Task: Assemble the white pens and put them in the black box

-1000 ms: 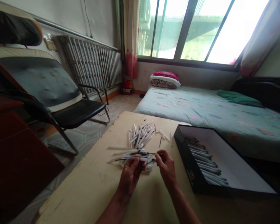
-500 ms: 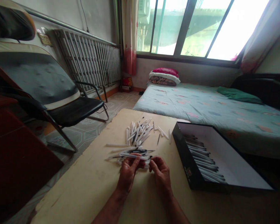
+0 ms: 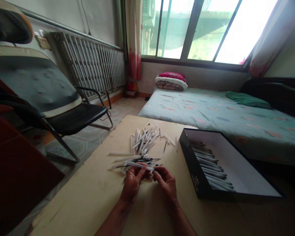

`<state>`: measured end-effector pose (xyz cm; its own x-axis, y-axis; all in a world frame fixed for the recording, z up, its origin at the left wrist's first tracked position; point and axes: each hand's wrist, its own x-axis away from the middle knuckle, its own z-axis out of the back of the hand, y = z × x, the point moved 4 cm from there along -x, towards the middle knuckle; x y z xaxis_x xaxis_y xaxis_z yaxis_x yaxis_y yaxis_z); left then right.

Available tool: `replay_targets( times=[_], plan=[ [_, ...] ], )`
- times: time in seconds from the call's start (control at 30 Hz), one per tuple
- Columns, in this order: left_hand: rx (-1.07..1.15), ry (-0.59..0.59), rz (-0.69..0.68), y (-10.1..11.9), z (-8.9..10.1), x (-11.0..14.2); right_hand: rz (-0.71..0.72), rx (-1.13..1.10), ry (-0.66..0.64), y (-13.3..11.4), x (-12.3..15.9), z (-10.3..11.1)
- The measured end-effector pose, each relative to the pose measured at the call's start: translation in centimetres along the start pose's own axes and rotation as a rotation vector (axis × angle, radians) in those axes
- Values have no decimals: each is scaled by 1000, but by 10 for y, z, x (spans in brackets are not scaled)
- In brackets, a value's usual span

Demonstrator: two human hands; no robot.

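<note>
A white translucent pen barrel (image 3: 135, 164) lies across the fingers of my left hand (image 3: 132, 184), held under the thumb and pointing left. At the barrel's right end, my right hand (image 3: 166, 183) has thumb and forefinger pinched together; whatever is between them is too small to make out. Just beyond my hands lie dark thin pen refills (image 3: 147, 159), partly hidden behind the fingers. Farther back on the table is a loose heap of white pen barrels (image 3: 144, 139), with small dark pieces among them.
A black open box (image 3: 190, 164) stands on the table (image 3: 88, 183) to the right, with a row of pens (image 3: 211, 167) along its left side. Behind the table is a bed (image 3: 186, 101). A black chair (image 3: 76, 118) stands at the left, by a radiator (image 3: 95, 62).
My right hand has moved left, bringing its pinched fingers and the small dark piece up to the right end of the barrel. The view has shifted slightly. The left hand keeps its hold.
</note>
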<state>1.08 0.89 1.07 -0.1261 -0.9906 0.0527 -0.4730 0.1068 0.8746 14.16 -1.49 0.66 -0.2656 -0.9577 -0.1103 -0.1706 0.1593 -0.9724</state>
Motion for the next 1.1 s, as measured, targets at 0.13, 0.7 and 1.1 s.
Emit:
replay_targets(
  times=[0.13, 0.7, 1.1],
  plan=[
    [-35, -12, -10, 0, 1, -1, -37, 0, 12, 3, 0, 0],
    [-98, -68, -36, 2, 1, -1, 114, 298, -58, 6, 7, -4],
    [-95, -60, -24, 4, -1, 0, 118, 345, -31, 4, 10, -9]
  ],
)
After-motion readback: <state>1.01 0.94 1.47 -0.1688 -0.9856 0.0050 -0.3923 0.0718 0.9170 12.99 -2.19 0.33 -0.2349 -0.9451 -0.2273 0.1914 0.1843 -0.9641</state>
